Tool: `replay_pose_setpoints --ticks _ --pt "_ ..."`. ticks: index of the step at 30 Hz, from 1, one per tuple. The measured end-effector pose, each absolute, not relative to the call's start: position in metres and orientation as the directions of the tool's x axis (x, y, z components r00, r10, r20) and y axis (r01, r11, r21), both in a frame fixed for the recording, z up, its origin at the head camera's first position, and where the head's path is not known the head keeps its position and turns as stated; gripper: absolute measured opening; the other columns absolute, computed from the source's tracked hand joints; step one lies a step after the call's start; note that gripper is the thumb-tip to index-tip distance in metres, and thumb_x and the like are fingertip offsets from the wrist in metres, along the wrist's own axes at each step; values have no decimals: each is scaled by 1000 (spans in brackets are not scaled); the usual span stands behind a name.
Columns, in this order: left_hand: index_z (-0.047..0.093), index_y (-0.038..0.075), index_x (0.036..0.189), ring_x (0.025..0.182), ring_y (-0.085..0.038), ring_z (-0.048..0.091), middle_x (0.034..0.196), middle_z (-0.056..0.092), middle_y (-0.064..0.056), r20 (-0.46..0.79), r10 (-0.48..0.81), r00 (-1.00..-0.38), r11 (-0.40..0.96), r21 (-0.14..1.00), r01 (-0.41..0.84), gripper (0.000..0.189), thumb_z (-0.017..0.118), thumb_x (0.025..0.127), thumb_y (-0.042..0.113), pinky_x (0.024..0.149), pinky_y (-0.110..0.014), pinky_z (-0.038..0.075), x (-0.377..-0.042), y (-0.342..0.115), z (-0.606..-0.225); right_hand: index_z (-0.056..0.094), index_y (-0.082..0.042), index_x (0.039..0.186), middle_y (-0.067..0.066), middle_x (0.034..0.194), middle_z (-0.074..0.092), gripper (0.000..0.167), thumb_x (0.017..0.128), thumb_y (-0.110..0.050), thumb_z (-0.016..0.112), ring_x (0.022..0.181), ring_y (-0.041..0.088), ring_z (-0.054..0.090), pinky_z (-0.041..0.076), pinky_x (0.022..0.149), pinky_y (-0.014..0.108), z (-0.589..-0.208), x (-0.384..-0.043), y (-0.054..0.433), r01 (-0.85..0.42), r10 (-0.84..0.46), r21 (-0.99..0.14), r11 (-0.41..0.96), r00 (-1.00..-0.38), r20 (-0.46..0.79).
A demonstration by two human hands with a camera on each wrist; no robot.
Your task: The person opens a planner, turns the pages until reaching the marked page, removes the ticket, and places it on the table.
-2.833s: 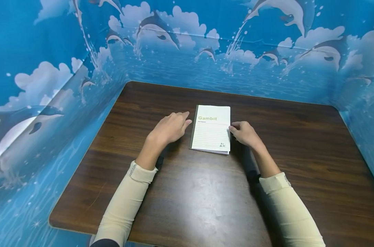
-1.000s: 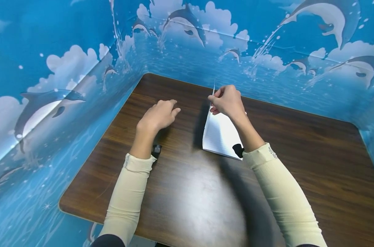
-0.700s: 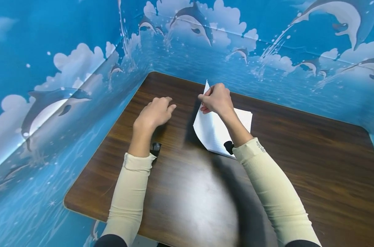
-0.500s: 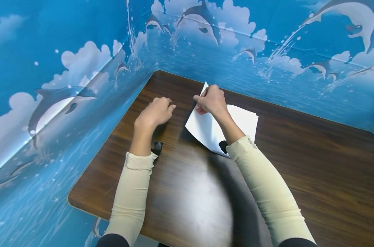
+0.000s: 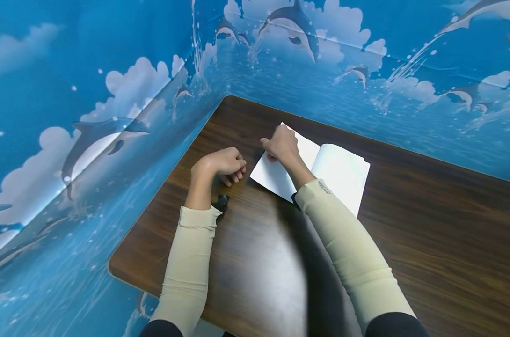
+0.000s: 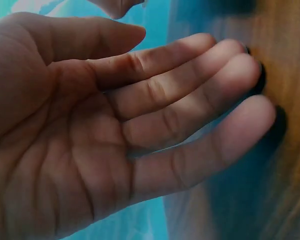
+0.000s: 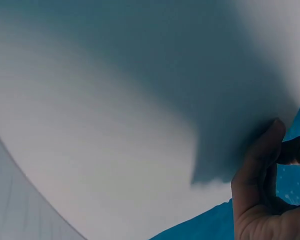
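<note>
One open notebook, around mid-frame, spreads mostly right of and below the right hand, which's pinching its left edge. Left hand's just left, fingers relaxed.

"What's around the tabletop?"

"A blue backdrop, along its far edge and down the left side, the two stretches meeting at a corner."

"Printed with what?"

"Leaping dolphins, puffy white clouds and rippling sea."

"And the tabletop itself?"

"Dark brown wood grain, rounded corners on the left, a thin pale edge, a patch of glare towards the front."
</note>
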State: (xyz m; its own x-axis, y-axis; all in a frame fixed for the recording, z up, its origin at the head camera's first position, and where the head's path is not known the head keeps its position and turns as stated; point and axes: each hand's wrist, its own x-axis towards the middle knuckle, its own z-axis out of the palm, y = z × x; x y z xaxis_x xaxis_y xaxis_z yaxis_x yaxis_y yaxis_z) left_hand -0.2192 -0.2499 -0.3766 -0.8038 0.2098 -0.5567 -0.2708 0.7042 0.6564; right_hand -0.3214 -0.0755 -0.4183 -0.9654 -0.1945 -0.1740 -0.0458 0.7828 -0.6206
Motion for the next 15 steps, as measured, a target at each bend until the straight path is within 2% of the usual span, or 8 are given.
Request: replay_pose_setpoints --ticks 4,7,11,13,15 --pt "64 -4 105 65 -15 61 79 62 -6 -574 223 -788 665 681 -307 38 36 118 18 68 -33 62 -217 -250 -385 70 -11 64 1 46 63 46 98 -42 72 45 17 66 59 66 35 -449 -340 -83 -15 -194 -602 798 -953 -234" --pt "64 -5 100 60 -14 61 75 60 -6 -566 202 -799 629 700 -337 38 38 117 18 64 -31 62 -214 -246 -391 71 -8 72 4 52 67 41 99 -39 71 48 21 68 57 56 36 -450 -332 -90 -22 -193 -564 826 -950 -246" --pt "62 -7 99 59 -16 61 76 59 -9 -547 183 -817 549 746 -376 35 41 116 14 65 -34 64 -209 -239 -396 71 -6 87 5 60 68 33 98 -37 72 53 23 68 53 51 36 -451 -325 -94 -24 -182 -515 857 -949 -258" --pt "61 -7 99 60 -16 61 76 59 -10 -542 179 -821 519 761 -389 33 41 116 13 66 -35 65 -207 -235 -397 70 -6 88 5 61 67 32 98 -36 73 54 23 66 50 49 34 -448 -321 -95 -22 -172 -495 869 -951 -258" --pt "62 -7 96 58 -16 61 75 59 -10 -533 170 -829 525 760 -382 35 42 116 13 67 -36 65 -205 -232 -397 70 -6 84 5 60 65 33 98 -35 74 54 22 65 49 48 33 -442 -315 -96 -21 -170 -484 875 -948 -268"
